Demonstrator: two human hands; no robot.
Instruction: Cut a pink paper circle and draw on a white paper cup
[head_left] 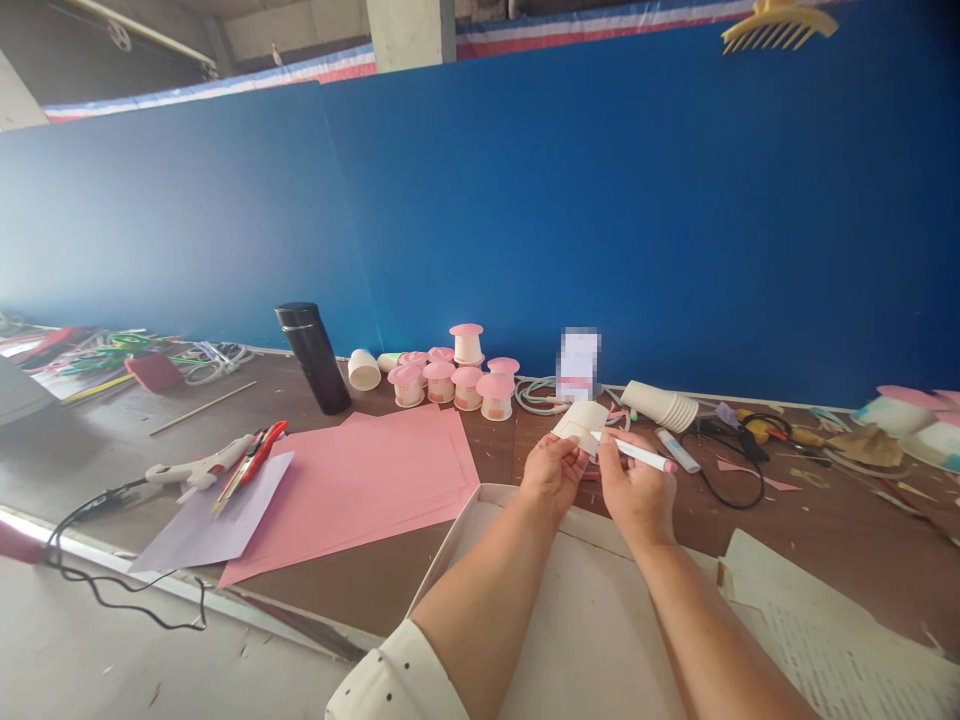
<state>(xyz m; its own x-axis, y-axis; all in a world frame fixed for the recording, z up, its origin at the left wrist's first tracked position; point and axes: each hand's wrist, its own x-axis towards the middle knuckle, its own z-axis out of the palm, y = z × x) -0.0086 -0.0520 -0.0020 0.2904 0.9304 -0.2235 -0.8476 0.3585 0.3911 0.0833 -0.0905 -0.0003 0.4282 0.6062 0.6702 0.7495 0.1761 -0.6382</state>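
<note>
A dotted cream sleeve [397,682] on the left arm is nearest, beside a shallow white cardboard box [592,610]. The left hand [553,470] grips a tilted white paper cup [583,420] near the box's far edge. The right hand [637,492] holds a pink-ended marker [639,453], its tip seemingly at the cup's wall, though fingers crowd that spot. Beyond, pink-roofed paper cups [496,397] stand clustered on the brown surface [375,580].
</note>
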